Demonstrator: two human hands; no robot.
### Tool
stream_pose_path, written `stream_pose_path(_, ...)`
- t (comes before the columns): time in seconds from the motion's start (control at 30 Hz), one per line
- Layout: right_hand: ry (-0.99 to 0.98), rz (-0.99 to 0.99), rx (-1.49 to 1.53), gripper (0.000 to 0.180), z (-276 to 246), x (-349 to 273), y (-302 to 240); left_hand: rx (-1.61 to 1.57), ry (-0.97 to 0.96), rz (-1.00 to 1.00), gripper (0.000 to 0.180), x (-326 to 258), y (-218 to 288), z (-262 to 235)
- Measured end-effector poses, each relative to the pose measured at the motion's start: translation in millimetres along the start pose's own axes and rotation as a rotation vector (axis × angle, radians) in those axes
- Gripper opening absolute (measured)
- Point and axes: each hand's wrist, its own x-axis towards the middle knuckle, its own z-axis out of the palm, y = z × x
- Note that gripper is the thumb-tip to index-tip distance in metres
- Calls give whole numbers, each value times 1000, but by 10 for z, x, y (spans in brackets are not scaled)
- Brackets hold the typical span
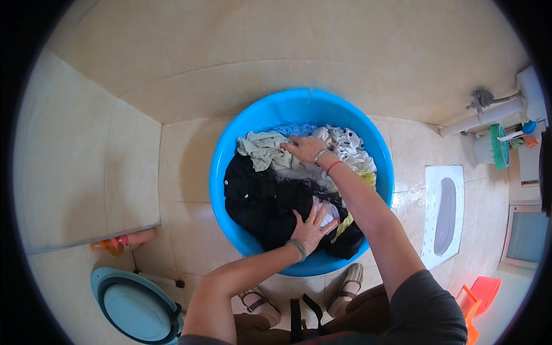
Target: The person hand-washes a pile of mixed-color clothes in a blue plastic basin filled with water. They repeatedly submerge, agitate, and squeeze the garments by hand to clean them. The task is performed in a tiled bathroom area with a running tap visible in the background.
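Round blue basin (230, 172) on pale floor tiles (184, 230), heaped with laundry: black garments (259, 201) toward 8 o'clock, pale green and white cloth (267, 150) toward 12. Left hand (310, 225) flat on the black pile, fingers spread. Right hand (305, 148) pressing the pale cloth, fingers splayed. Possibly water underneath, hidden by fabric.

Both bare forearms reach forward from the lower edge over the blue tub (230, 138), the left hand (311, 226) pressed flat with fingers spread near its front rim and the right hand (305, 149) laid palm-down toward its far side.
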Motion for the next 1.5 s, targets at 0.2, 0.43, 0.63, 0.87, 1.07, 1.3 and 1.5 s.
stream_pose_path(0.2, -9, 25, -55, 65, 88, 131, 74, 23, 52, 1, 68, 132, 58, 198)
stream_pose_path(0.43, 385, -109, -250, 54, 289, -401, -90, 89, 99, -38, 73, 218, 85, 290)
stream_pose_path(0.63, 251, -328, -441, 89, 71, -1442, 250, -77, -37, 66, 81, -139, -50, -143)
stream_pose_path(0.87, -344, -221, -418, 106, -268, -2402, 403, -45, -122, 16, 102, -536, -399, -934)
stream_pose_path(1.07, -211, -405, -510, 101, 374, -2159, 519, 66, -290, -167, 126, -439, -467, -738)
stream_pose_path(1.3, 39, -384, -726, 46, 948, -1932, 515, 206, -183, -245, 120, -325, -280, -354)
stream_pose_path(1.5, 154, -346, -728, 40, 1104, -1872, 501, 249, -63, -273, 117, -364, -275, -241)
